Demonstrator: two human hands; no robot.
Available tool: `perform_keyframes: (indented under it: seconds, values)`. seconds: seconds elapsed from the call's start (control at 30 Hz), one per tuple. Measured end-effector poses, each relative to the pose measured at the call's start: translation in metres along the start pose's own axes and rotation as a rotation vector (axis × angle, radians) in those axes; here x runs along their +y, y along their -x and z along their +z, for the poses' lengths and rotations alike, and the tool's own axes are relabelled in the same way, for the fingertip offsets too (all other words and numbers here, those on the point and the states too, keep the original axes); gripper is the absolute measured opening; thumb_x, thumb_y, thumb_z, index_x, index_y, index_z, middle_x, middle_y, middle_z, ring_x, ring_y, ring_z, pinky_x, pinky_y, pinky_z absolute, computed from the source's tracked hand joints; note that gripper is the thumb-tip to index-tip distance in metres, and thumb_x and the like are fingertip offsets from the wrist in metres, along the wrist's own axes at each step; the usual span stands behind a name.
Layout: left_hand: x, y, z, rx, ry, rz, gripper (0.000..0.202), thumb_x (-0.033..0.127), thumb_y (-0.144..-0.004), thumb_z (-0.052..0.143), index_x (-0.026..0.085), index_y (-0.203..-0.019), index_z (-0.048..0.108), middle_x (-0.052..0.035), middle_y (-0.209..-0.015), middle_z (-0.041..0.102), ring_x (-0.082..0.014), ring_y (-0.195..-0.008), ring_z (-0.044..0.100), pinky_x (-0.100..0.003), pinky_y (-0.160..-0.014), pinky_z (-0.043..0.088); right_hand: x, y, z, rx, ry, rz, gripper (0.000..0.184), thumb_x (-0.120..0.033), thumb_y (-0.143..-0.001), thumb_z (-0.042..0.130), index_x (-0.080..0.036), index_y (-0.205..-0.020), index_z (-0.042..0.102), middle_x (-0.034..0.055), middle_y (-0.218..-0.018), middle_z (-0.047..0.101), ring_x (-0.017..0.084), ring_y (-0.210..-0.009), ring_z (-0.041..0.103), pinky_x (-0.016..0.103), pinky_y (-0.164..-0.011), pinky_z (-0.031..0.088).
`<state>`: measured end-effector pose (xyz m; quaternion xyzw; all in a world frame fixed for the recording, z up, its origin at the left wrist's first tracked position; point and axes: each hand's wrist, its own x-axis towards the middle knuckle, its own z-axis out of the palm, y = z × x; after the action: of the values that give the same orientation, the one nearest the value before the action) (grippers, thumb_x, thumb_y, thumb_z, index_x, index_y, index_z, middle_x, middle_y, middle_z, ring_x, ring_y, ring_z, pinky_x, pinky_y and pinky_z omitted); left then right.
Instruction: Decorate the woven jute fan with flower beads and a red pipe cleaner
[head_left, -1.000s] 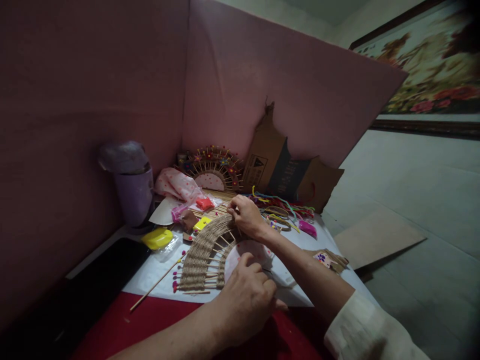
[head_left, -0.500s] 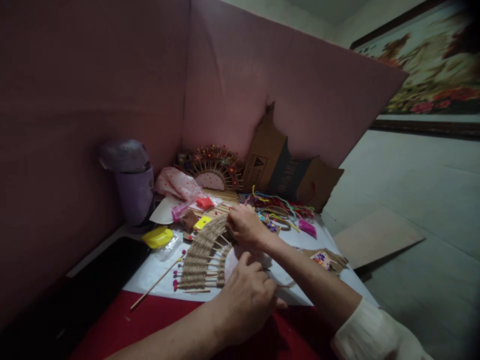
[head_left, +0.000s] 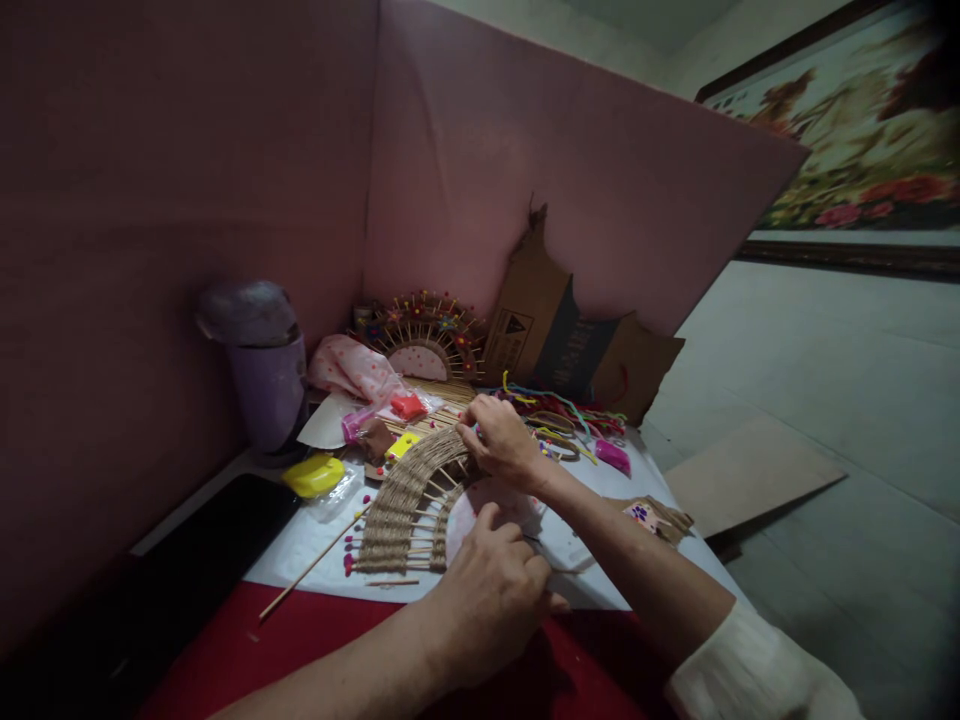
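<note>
A half-round woven twine fan [head_left: 391, 515] lies on the white sheet, with thin sticks as its ribs and small coloured balls on the stick ends. Its pale half-round centre [head_left: 463, 515] is partly covered by my hands. My left hand [head_left: 499, 590] is closed at the fan's near lower edge, its curled fingers against the centre piece. At the upper outer rim, my right hand [head_left: 501, 440] has thumb and fingers pinched together. What sits between those fingertips is too small to make out. A loose stick [head_left: 311, 565] lies left of the fan.
Behind stands a finished-looking decorated fan [head_left: 420, 350], beside torn cardboard [head_left: 577, 330]. Coloured cords [head_left: 577, 410] lie at the back right. A yellow clay lump [head_left: 315, 476], a purple bin [head_left: 268, 390] and a black flat object [head_left: 225, 535] are at left.
My right hand has shifted slightly up and right along the fan's rim, showing more of the weave and centre. My left hand has stayed in about the same place.
</note>
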<state>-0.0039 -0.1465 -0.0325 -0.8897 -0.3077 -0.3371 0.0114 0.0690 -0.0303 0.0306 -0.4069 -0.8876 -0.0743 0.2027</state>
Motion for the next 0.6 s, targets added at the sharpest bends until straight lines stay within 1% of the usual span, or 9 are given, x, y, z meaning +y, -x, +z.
perform_keyframes:
  seconds: [0.07, 0.2, 0.27, 0.37, 0.43, 0.5, 0.6]
  values:
    - [0.000, 0.000, 0.000, -0.004, -0.002, 0.000, 0.028, 0.039, -0.081, 0.058, 0.016, -0.064, 0.056, -0.0004, -0.062, 0.063, -0.0161, -0.065, 0.052, -0.037, -0.076, 0.033, 0.001, -0.001, -0.005, 0.084, -0.055, 0.031, 0.012, -0.023, -0.087, 0.043, -0.017, -0.079, 0.050, 0.0053, -0.083, 0.058, 0.018, -0.078, 0.049, 0.029, -0.072, 0.032]
    - [0.000, 0.001, 0.001, 0.021, -0.002, 0.011, 0.029, 0.039, -0.082, 0.057, 0.016, -0.064, 0.057, -0.0009, -0.061, 0.063, -0.0162, -0.066, 0.053, -0.040, -0.082, 0.033, 0.002, -0.003, -0.019, 0.272, -0.184, 0.087, 0.016, -0.025, -0.090, 0.035, -0.019, -0.079, 0.045, 0.0042, -0.078, 0.054, 0.016, -0.071, 0.048, 0.027, -0.067, 0.034]
    - [0.000, 0.001, 0.001, 0.021, 0.001, 0.009, 0.028, 0.038, -0.082, 0.057, 0.016, -0.064, 0.057, -0.0008, -0.061, 0.063, -0.0159, -0.065, 0.053, -0.040, -0.083, 0.033, 0.002, -0.003, -0.026, 0.316, -0.249, 0.105, 0.017, -0.026, -0.090, 0.034, -0.019, -0.077, 0.043, 0.0025, -0.074, 0.052, 0.015, -0.066, 0.047, 0.026, -0.063, 0.034]
    - [0.001, 0.001, 0.000, 0.003, 0.001, -0.003, 0.028, 0.038, -0.081, 0.059, 0.016, -0.063, 0.058, -0.0008, -0.061, 0.063, -0.0157, -0.065, 0.053, -0.040, -0.083, 0.034, 0.001, -0.002, -0.032, 0.295, -0.352, 0.124, 0.017, -0.028, -0.087, 0.042, -0.020, -0.072, 0.044, -0.0009, -0.066, 0.050, 0.013, -0.059, 0.046, 0.023, -0.058, 0.034]
    - [0.001, 0.000, -0.001, -0.001, -0.005, -0.013, 0.028, 0.038, -0.079, 0.060, 0.016, -0.063, 0.058, -0.0007, -0.061, 0.063, -0.0155, -0.065, 0.053, -0.039, -0.082, 0.035, 0.001, 0.002, -0.031, 0.244, -0.410, 0.124, 0.013, -0.023, -0.082, 0.049, -0.019, -0.070, 0.046, -0.0024, -0.062, 0.051, 0.011, -0.056, 0.046, 0.022, -0.056, 0.034]
    - [0.002, -0.001, -0.001, -0.004, -0.010, -0.019, 0.028, 0.039, -0.079, 0.060, 0.016, -0.063, 0.059, -0.0009, -0.061, 0.063, -0.0159, -0.065, 0.054, -0.039, -0.081, 0.035, 0.003, 0.009, -0.025, 0.178, -0.431, 0.112, 0.006, -0.015, -0.077, 0.053, -0.018, -0.072, 0.050, -0.0030, -0.061, 0.054, 0.010, -0.055, 0.047, 0.021, -0.055, 0.034]
    - [0.002, 0.000, 0.000, -0.011, -0.002, -0.013, 0.027, 0.037, -0.081, 0.058, 0.016, -0.065, 0.058, -0.0009, -0.062, 0.064, -0.0163, -0.067, 0.054, -0.040, -0.081, 0.034, 0.008, 0.019, -0.012, 0.084, -0.386, 0.068, 0.012, -0.007, -0.073, 0.052, -0.017, -0.074, 0.057, -0.0012, -0.066, 0.060, 0.011, -0.060, 0.051, 0.021, -0.058, 0.036]
